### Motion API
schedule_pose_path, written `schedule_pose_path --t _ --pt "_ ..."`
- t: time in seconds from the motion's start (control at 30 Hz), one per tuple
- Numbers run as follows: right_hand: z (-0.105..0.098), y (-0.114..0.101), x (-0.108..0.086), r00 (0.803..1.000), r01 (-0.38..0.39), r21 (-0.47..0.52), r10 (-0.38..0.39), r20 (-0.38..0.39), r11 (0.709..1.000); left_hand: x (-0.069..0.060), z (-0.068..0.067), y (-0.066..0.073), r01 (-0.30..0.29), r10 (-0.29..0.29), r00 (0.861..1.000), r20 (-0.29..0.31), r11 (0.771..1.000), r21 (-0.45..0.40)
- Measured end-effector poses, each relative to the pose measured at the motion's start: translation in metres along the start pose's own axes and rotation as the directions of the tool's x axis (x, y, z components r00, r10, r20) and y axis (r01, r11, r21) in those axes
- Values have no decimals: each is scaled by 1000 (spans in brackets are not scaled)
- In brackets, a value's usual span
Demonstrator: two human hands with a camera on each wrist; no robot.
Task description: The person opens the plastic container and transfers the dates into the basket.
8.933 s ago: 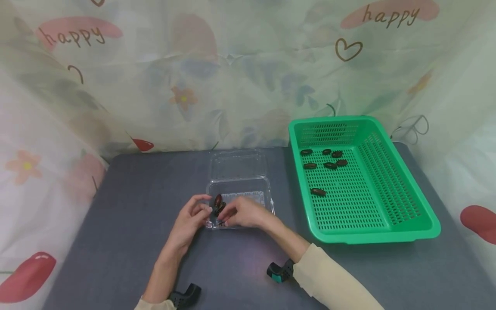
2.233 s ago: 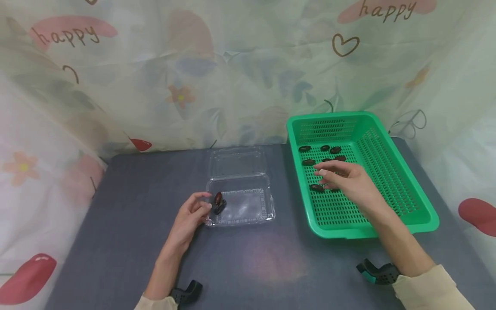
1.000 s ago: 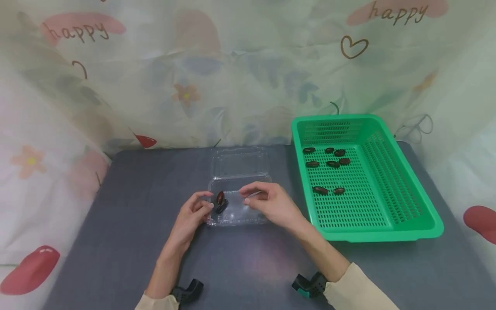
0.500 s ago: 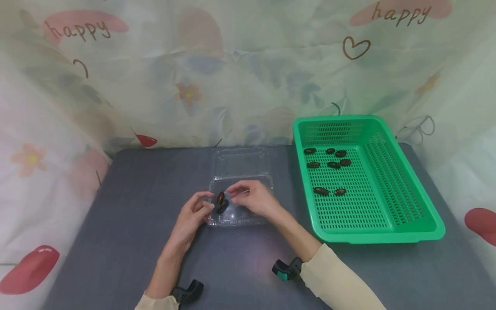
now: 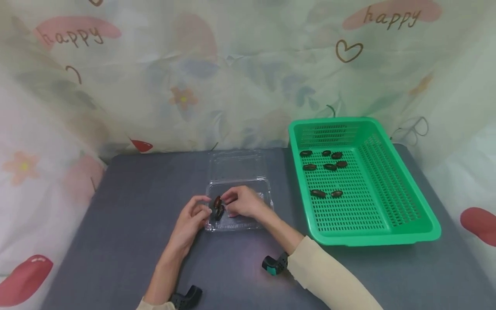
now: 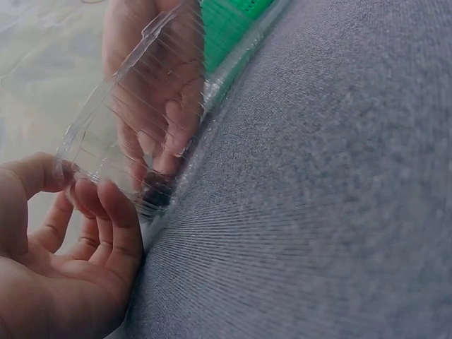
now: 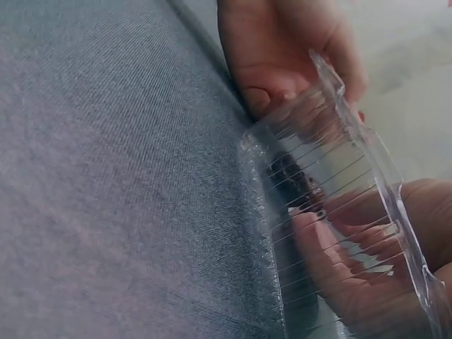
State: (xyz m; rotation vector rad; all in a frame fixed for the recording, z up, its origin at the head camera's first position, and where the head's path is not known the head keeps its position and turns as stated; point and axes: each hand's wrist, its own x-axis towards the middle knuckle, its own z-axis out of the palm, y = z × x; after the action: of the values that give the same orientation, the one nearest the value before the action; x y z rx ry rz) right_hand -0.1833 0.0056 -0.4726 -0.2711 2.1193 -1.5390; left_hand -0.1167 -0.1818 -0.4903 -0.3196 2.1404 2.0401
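A clear plastic clamshell box (image 5: 248, 226) stands on the table, its lid (image 5: 237, 165) folded back. In its left end lie a reddish-brown cockroach-like piece (image 5: 218, 201) and a darker one (image 5: 219, 212), close together. My left hand (image 5: 191, 218) holds the box's left edge; in the left wrist view a finger meets the rim (image 6: 127, 67) while others curl against the wall. My right hand (image 5: 244, 202) is inside the box, its thumb and forefinger apart beside the pieces. In the right wrist view those fingertips (image 7: 306, 222) are seen through the wall, close to a dark piece (image 7: 289, 176).
A green slotted basket (image 5: 376, 239) stands to the right of the box, with several similar dark brown pieces (image 5: 318, 193) spread over its left half. Grey cloth (image 5: 155, 181) covers the table, and a printed curtain (image 5: 240, 99) hangs behind and at both sides.
My right hand was over the basket, then came back left into the box and down beside the pieces. One more piece lies in the basket than at first. My left hand stays at the box.
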Motion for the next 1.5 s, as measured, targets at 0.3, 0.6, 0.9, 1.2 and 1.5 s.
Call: schedule_pose_path --t 0.3,0.6,0.9,1.2,1.5 --pt "-1 0 -1 998 57 -308 -54 20 950 0 2 -2 -15 15 1000 -11 999 -37" --pt "4 0 -1 995 102 -448 -89 50 888 2 2 -2 -6 6 1000 -5 999 -46" --pt "5 1 0 981 189 -482 -143 132 855 1 3 -2 -8 8 1000 -13 999 -37" --pt "2 3 -3 988 150 -408 -117 103 901 2 4 -3 -2 1 1000 -6 999 -48" --pt "-2 -8 -12 990 141 -296 -134 44 945 1 4 1 3 -4 1000 -18 999 -38"
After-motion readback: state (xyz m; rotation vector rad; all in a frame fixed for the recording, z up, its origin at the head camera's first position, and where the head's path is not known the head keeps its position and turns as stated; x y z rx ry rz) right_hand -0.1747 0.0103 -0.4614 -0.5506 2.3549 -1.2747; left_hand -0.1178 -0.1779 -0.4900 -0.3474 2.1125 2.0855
